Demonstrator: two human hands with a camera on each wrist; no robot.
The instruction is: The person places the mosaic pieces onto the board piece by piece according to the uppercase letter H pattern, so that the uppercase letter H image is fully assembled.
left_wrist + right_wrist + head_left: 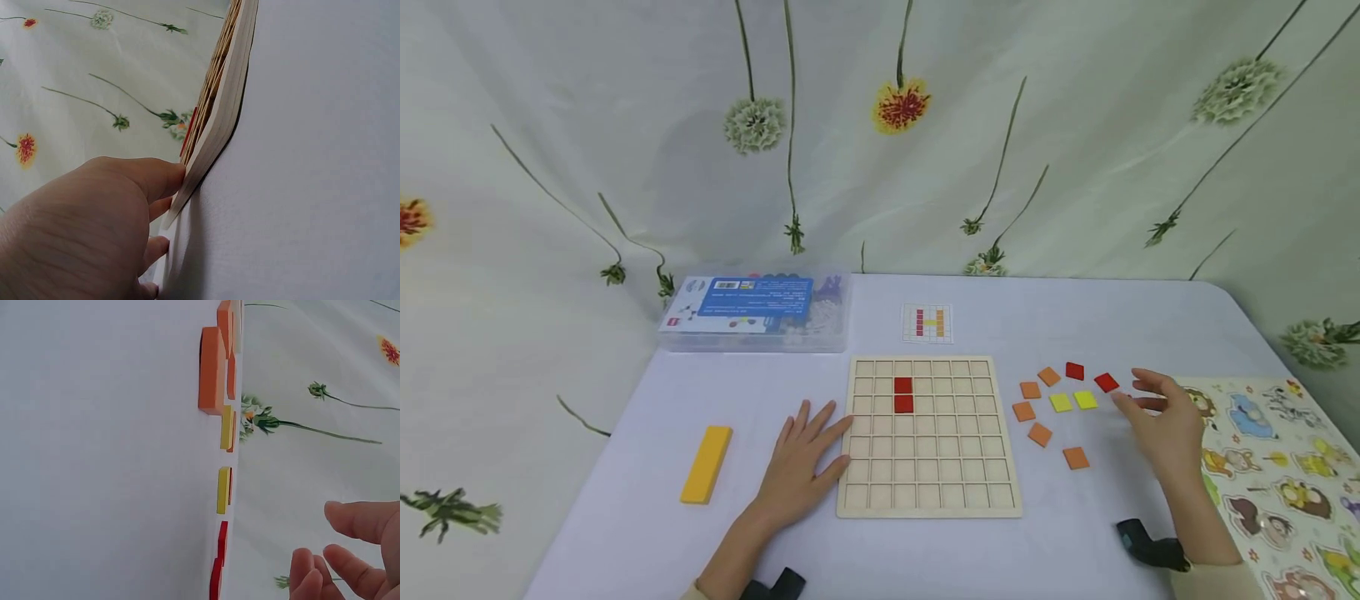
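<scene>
Now a red tile [1107,382] is seen between the grid board [937,448] and right hand [1169,423]. Nothing's gripped by those parted fingers.

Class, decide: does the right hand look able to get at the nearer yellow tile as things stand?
Likely yes: the right hand is close by, thumb and fingers apart, and that yellow tile lies uncovered; a red tile nearby does not seem to block it.

Blue-and-white box label [754,298], print unreadable
</scene>
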